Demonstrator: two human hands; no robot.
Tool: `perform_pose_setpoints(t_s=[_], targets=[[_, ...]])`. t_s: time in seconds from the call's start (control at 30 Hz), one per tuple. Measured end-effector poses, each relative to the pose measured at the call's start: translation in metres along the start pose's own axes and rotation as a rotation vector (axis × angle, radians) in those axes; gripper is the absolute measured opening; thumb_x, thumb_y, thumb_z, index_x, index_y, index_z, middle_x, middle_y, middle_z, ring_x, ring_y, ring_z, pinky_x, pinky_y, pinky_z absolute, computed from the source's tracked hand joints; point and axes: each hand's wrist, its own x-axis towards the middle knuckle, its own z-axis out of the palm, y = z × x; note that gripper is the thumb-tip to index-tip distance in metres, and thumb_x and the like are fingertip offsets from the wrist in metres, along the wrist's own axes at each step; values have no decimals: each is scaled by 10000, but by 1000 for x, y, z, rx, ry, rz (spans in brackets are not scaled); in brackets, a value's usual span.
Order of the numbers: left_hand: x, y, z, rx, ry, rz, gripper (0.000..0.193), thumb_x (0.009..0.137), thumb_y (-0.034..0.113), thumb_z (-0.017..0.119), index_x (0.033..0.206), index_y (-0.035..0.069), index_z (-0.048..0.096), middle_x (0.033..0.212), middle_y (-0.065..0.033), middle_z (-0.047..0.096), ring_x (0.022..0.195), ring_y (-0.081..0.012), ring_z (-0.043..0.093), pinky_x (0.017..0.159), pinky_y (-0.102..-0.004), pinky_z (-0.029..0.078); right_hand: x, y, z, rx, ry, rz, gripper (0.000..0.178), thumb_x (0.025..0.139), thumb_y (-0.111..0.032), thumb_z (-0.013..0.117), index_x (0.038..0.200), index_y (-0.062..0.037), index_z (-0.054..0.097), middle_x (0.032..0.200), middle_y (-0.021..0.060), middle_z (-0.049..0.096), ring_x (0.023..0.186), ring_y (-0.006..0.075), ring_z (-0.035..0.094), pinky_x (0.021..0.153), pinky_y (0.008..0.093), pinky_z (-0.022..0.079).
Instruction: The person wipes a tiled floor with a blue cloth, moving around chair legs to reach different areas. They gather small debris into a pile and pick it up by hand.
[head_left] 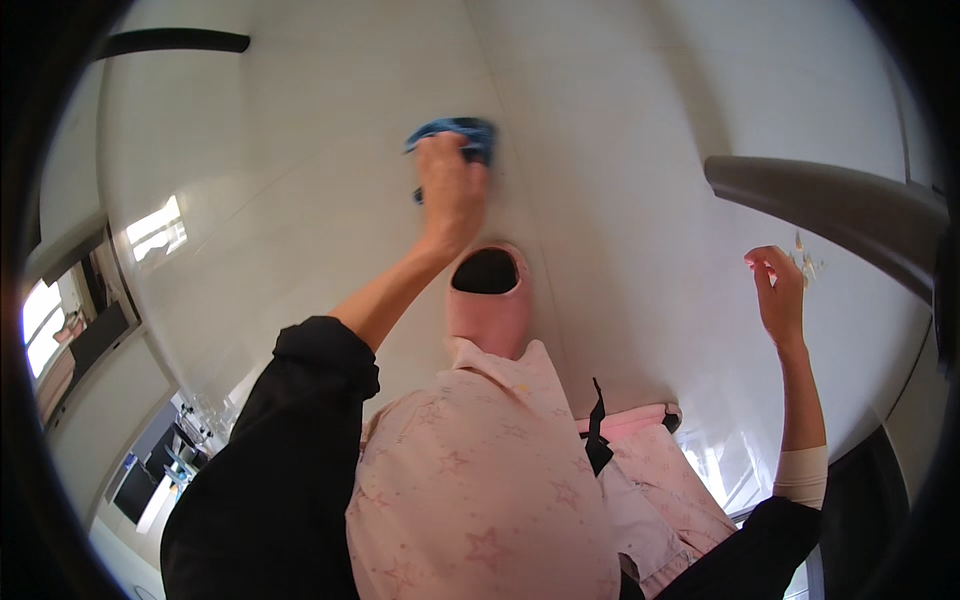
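Note:
My left hand (453, 192) presses a crumpled blue cloth (455, 130) against the pale, glossy tiled floor (600, 130), ahead of my foot. Its fingers are bent over the cloth, and the hand is slightly blurred. Off to the right, my right hand (778, 285) hovers with curled fingers, and no object shows in it. Some small yellowish and white bits (808, 266) appear just beside that hand; what they are is too small to tell.
A pink open-toed slipper (490, 315) with a dark sock in it stands below the cloth. A grey-brown curved leg (820, 190) juts in from the right, a black curved bar (180, 40) from the upper left. Pale furniture (100, 440) lines the left side.

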Motion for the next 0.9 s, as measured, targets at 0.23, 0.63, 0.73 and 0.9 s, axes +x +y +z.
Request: perform_pose_setpoints(t_s=[0.23, 0.63, 0.73, 0.9], targets=[[-26, 78, 47, -121, -673, 570, 293, 707, 11, 577, 964, 34, 439, 926, -142, 417, 908, -304, 440, 731, -366, 442, -38, 31, -55, -133, 25, 29, 123, 749, 73, 478, 835, 29, 553, 792, 108, 582, 722, 205, 566, 648, 275, 449], [13, 179, 94, -1030, -1207, -229, 405, 769, 192, 660, 1078, 59, 435, 939, -36, 487, 884, -124, 476, 765, -288, 390, -91, 25, -92, -318, 67, 36, 66, 756, 22, 480, 799, 20, 529, 775, 136, 566, 746, 272, 539, 684, 339, 432], [39, 174, 58, -693, -1215, -140, 390, 777, 194, 649, 1071, 55, 434, 934, -36, 492, 836, -121, 492, 731, -270, 402, -84, 31, -93, -408, 33, -79, 41, 769, 2, 489, 785, 8, 527, 762, 144, 553, 758, 293, 527, 687, 360, 427], [52, 142, 32, -60, -1247, 44, 386, 747, 188, 646, 1001, 3, 421, 858, -110, 530, 833, -194, 533, 688, -354, 442, -45, 56, -99, -351, -9, -40, 82, 797, -13, 450, 782, -2, 530, 746, 146, 549, 725, 300, 518, 657, 375, 422]])
